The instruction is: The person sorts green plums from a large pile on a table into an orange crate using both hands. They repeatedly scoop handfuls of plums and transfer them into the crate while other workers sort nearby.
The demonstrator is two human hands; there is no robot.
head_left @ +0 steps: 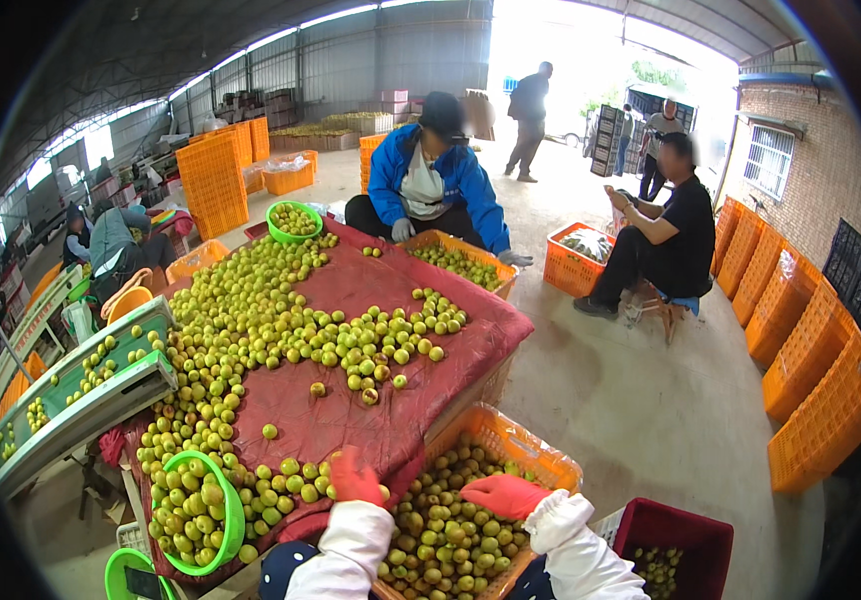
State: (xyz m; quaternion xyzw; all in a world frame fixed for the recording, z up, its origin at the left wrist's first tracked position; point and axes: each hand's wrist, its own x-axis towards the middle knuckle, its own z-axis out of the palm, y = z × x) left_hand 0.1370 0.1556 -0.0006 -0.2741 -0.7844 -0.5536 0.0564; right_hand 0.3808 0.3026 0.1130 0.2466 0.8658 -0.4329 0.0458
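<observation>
My left hand [356,477], in a red glove, is at the near edge of a table with a dark red cover [411,375]. Its fingers look apart, beside loose yellow-green round fruits [296,480] that resemble plums. Over an orange crate [541,455] against the table, my right hand [506,495], also red-gloved, lies with fingers stretched over the fruits [441,540] inside. I see nothing held in either hand, though the right fingertips are partly hidden. Left of my left hand, a green basket [234,520] lies tipped on its side, full of fruit.
A conveyor [91,400] meets the table's left side. Across the table, a person in blue [486,200] sits by another fruit crate [461,262]. A dark red bin [706,540] stands at my right. Orange crates [816,350] line the right wall; a seated person [681,230] is nearby.
</observation>
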